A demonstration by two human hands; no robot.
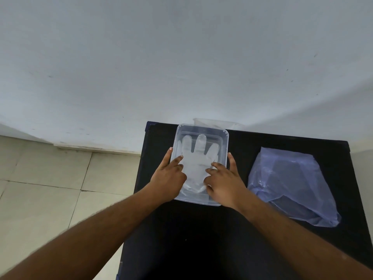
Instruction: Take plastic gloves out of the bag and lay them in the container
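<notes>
Two bare hands press a thin plastic glove (198, 158) flat inside a clear container (225, 145) on a black table (201, 229).

Seen from the head camera, the left hand (168, 178) and right hand (223, 183) rest with fingers spread, grasping nothing, fingertips on the glove and outer fingers along the container's side rims. The glove lies fingers away from the person, its cuff near the front wall. It looks featherlight, limp and slick, likely to cling or drift, so a light pinch at the cuff or palm edge seems the safest hold. The translucent bag (292, 186) lies crumpled to the right, well apart; whether gloves remain inside cannot be told.
</notes>
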